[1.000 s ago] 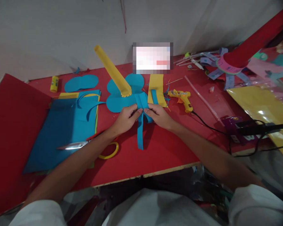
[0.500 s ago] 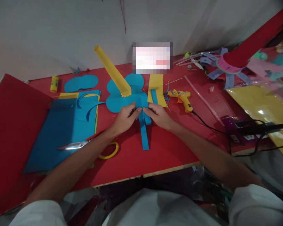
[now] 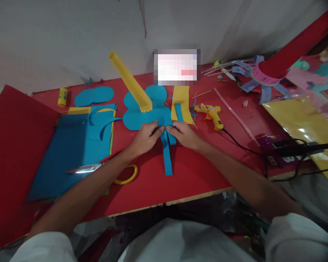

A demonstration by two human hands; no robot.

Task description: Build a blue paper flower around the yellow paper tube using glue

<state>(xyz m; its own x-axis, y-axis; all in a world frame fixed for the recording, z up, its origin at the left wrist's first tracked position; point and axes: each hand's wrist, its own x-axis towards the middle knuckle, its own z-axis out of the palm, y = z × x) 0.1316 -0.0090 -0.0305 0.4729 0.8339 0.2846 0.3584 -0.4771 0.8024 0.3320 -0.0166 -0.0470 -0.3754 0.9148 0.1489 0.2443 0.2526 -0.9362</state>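
Both hands meet at the near edge of a blue paper cutout with rounded lobes [image 3: 133,118]. My left hand [image 3: 148,135] pinches a blue paper strip [image 3: 167,160] from the left, thumb on top. From the right, my right hand [image 3: 183,134] pinches the same strip, its thumb nearly touching the other. One end of the strip hangs toward me, and a shorter folded piece lies beside it. A rolled yellow paper tube [image 3: 129,82] stands tilted on the cutout, its fringed base against the blue paper. Fingertips beneath the paper are hidden.
A yellow glue gun [image 3: 213,113] lies to the right, beside yellow paper [image 3: 180,95]. Scissors [image 3: 125,175] rest under my left forearm near blue sheets [image 3: 71,145]. A glue stick [image 3: 62,97] stands at the back left. A black cable [image 3: 243,146] runs right.
The hanging end of the blue strip has shifted slightly toward me. Both hands keep their pinch in nearly the same place.
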